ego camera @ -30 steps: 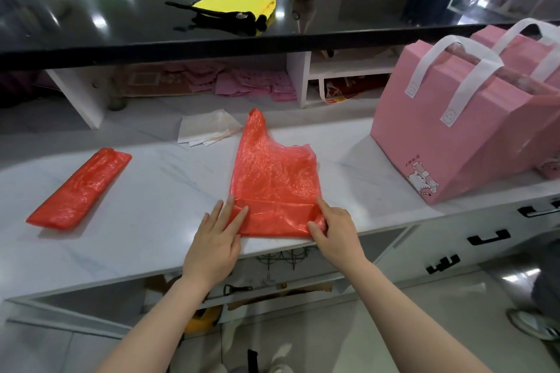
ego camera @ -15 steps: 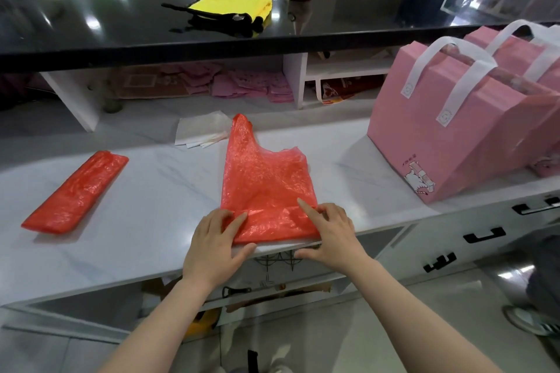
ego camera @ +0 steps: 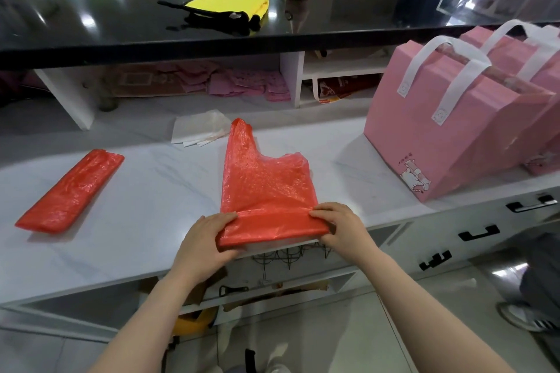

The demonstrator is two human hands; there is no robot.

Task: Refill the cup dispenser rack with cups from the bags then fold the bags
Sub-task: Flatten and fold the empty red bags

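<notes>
White counter: carries all items noted. 2 pink carrier bags stand at its right end. Red plastic bag lies flat at the counter's near edge, handles pointing away, its bottom strip turned up into a fold. Folded red bag lies left of it, well apart. White paper sheets lie behind it. Left hand and right hand each pinch 1 end of the fold, fingers on top, curled.
</notes>
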